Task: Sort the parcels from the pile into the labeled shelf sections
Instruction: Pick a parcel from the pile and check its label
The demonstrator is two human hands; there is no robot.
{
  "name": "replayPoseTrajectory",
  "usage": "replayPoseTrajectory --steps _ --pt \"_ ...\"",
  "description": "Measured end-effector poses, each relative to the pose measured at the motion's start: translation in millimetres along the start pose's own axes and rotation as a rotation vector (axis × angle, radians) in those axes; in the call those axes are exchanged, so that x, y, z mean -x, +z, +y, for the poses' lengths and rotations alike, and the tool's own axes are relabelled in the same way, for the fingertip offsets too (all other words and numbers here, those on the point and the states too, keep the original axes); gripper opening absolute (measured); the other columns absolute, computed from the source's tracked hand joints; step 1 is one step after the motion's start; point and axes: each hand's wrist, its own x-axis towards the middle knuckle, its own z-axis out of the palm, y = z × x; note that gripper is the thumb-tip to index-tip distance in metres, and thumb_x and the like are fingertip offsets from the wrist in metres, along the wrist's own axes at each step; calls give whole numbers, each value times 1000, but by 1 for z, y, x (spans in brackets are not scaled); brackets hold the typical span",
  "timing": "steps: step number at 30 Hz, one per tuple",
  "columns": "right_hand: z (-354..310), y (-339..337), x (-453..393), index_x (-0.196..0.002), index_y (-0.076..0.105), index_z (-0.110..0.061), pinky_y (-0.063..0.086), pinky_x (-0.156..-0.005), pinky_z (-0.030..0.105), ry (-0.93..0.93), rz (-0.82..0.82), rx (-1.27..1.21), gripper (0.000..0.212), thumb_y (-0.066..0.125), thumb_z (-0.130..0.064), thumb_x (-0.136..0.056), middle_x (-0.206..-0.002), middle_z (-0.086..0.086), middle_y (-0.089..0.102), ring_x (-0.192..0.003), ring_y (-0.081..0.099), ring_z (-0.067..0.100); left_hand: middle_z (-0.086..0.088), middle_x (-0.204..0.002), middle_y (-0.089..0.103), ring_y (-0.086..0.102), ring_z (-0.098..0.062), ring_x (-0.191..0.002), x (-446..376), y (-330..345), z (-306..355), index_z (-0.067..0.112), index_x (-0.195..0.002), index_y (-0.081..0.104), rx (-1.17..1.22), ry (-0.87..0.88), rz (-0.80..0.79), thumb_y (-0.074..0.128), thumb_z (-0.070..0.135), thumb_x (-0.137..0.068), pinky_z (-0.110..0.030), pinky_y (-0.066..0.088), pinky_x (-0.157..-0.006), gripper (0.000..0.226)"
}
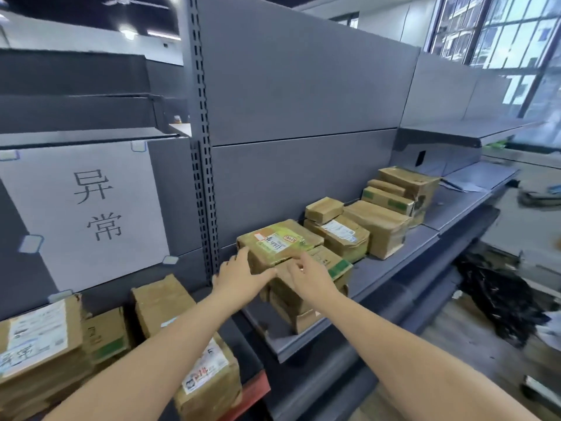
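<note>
While both hands touch top parcel (277,243) | sign (88,208) reads 异常

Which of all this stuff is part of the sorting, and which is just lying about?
Part of the job:
- top parcel, with left hand and right hand on it
- the stack under it
- paper sign
- shelf

Lying about:
- black plastic heap on the floor
- loose sheets farther along
</note>
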Motion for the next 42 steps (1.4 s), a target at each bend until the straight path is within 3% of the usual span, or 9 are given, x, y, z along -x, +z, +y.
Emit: replayPoseTrajectory --steps 8,14,18,22,31,42 --pt "83 -97 -14 -140 42 -23 48 -97 42 50 22 47 43 41 -38 -100 -129 4 59 -112 57 24 -2 -155 33 33 -26 -140 -15 81 102 22 -151 24 129 56 -79 58 69 -74 -47 30 -113 96" --pt "122 -141 -25 -140 42 -20 45 -100 42 72 40 39 43 41 -38 -101 -131 7 58 -120 53 26 -4 -153 35 35 -25 -139 -28 121 150 21 -150 27 219 101 -104 66 53 -79 -48 32 -112 87" --pt "141 -159 -33 -139 43 -20 45 -98 38 99 69 13 42 43 -38 -100 -131 5 58 -118 54 25 -3 -156 30 30 -23 -142 -37 139 172 20 -151 25 173 126 -116 64 47 -87 -41 30 -114 80" --pt "159 -172 -40 -140 44 -21 45 -97 37 121 95 13 44 43 -40 -99 -132 4 58 -118 54 24 -6 -152 36 37 -24 -136 -50 155 194 17 -149 29 173 173 -137 63 43 -89 -36 34 -107 74" --pt "196 -199 -76 -138 44 -21 46 -95 34 163 129 1 41 42 -38 -101 -130 3 57 -113 55 21 -4 -152 36 37 -26 -137 -94 197 227 21 -150 28 117 187 -171 61 49 -87 -47 34 -110 76" --pt "207 -225 -168 -136 44 -19 47 -98 40 160 153 11 40 41 -38 -101 -127 7 58 -110 57 24 -5 -153 34 36 -25 -138 -192 212 259 20 -150 26 109 214 -196 59 49 -88 -44 34 -110 76"
